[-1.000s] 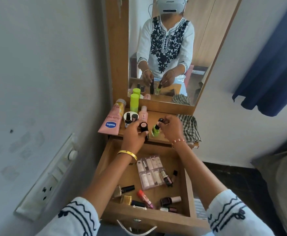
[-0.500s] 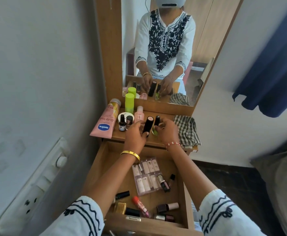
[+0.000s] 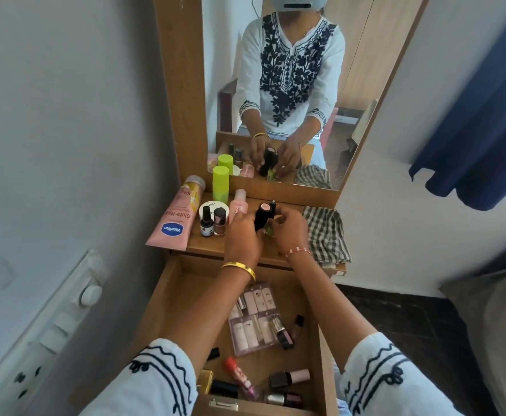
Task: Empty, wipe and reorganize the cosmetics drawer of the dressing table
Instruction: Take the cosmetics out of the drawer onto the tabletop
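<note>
The wooden drawer stands pulled out below the dressing table top. Inside it lie a clear sachet pack, a red lip tube and several nail polish bottles. My left hand grips a black lipstick tube upright on the table top. My right hand holds a green nail polish bottle with a black cap, right beside the lipstick.
On the table top stand a pink Vaseline tube, a lime green bottle, a white jar, a pink bottle and two small dark bottles. A checked cloth lies at the right. The mirror rises behind.
Both hands have lowered the lipstick tube and the green bottle onto the table top, close behind the other bottles. The camera has tilted slightly.
</note>
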Demonstrator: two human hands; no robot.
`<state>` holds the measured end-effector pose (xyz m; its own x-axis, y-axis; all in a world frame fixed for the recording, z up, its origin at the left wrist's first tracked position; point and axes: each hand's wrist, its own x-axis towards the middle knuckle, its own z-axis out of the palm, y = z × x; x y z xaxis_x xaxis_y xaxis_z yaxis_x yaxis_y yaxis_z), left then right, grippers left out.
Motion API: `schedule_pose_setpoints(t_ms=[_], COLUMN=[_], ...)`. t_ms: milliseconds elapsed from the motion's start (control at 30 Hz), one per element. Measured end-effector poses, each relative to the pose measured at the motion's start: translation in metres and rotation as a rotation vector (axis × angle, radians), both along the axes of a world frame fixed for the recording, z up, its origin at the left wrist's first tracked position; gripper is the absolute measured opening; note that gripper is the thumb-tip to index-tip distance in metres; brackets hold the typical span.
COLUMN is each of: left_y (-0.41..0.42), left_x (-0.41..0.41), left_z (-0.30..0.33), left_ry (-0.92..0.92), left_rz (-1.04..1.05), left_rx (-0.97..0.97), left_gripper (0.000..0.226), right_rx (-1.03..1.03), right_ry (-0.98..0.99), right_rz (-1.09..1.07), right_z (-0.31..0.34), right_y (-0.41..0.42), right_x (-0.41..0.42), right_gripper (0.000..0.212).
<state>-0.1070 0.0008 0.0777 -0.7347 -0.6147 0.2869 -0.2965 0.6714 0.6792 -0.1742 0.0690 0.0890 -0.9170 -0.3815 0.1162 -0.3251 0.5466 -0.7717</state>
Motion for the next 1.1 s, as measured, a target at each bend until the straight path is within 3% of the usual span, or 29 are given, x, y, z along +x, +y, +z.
schedule_pose_setpoints(t_ms=[200,333,1100], left_y=[-0.015,-0.027,-0.047], left_x=[-0.036,-0.055,-0.077], left_z=[0.011,0.018,0.027], left_ry=[-0.083,-0.16,-0.088], left_rz=[0.056,0.063,0.044], left_rx=[-0.068,-0.024,0.055], left_gripper=[0.011,0.017,0.018], right_rx=[0.057,0.045,0.03], right_ry=[-0.007,0.002,0.021], right_rz=[0.008,-0.003,-0.059], right_z=[0.008,0.009,0.004], right_y=[-0.012,-0.021,-0.038], right_x=[-0.031,-0.045,-0.056], right_gripper=[0.019,0.023,0.026])
